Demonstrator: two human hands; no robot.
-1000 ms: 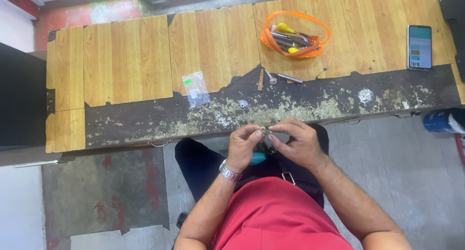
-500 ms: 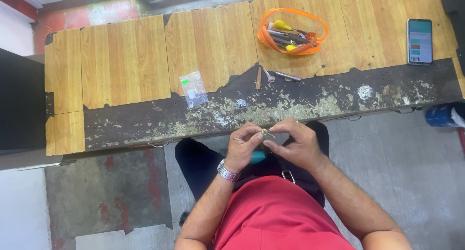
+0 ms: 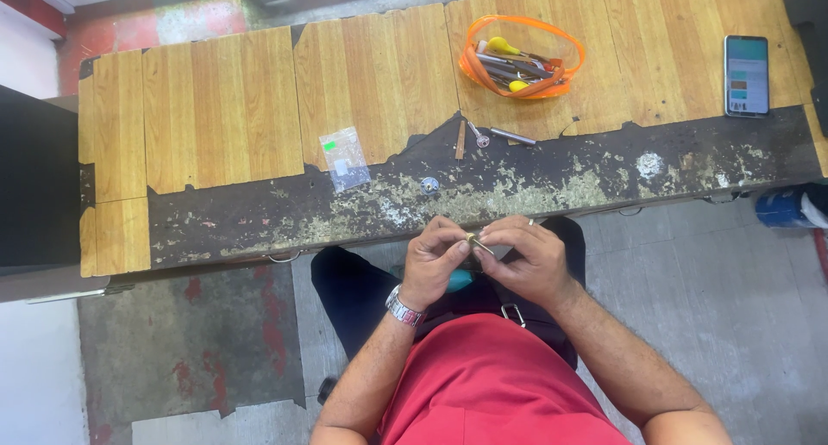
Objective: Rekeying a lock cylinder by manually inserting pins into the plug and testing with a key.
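Left hand [image 3: 434, 257] and right hand [image 3: 526, 260] meet over the lap, fingers pinching a small brass-coloured metal part [image 3: 473, 238] between them — held just clear of the worn wooden surface [image 3: 259, 117]. The clear orange-trimmed tool pouch [image 3: 520, 59] lies well apart.

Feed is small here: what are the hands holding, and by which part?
Both hands, left hand and right hand, pinch a small metal piece by its ends; its kind cannot be told.
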